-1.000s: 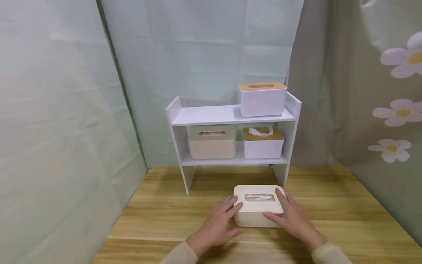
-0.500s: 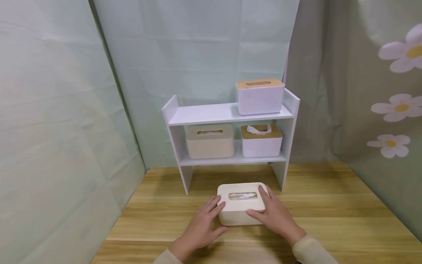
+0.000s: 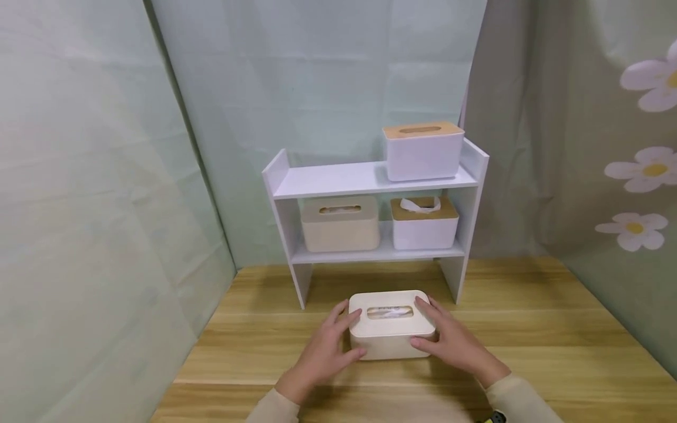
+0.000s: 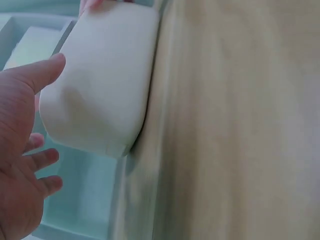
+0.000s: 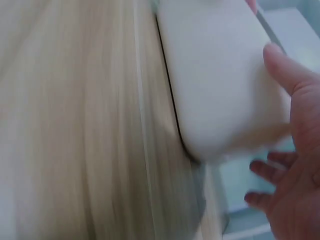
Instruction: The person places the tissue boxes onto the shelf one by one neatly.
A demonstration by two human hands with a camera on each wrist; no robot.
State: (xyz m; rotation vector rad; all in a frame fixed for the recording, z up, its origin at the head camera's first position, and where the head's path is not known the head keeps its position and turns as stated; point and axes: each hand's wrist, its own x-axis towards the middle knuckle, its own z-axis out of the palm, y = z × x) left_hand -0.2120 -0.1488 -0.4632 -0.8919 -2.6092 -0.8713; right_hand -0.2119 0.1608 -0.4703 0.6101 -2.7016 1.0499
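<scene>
A cream tissue box (image 3: 392, 346) stands on the wooden table, with tissue showing through the slot in its lid. My left hand (image 3: 324, 351) is at its left side, index and middle fingers by the lid's left edge and thumb near the front. At the right end, my right hand (image 3: 456, 343) lays its fingers along the lid's edge, thumb against the front. In the left wrist view the thumb (image 4: 46, 71) reaches the box and the other fingers spread beside it. The right wrist view, blurred, shows the right thumb (image 5: 285, 67) against the box and the other fingers loosely spread.
Behind the box stands a white two-tier shelf (image 3: 328, 180). A white tissue box with a wooden lid (image 3: 424, 155) sits on its upper tier at right. Below are a beige tissue box (image 3: 341, 231) and another wood-lidded one (image 3: 425, 234). Pale curtains surround the table (image 3: 254, 352).
The cream tissue box slid left on the table between my hands, then stayed about where it is. My left hand has shifted slightly, its thumb now closer to the box's front.
</scene>
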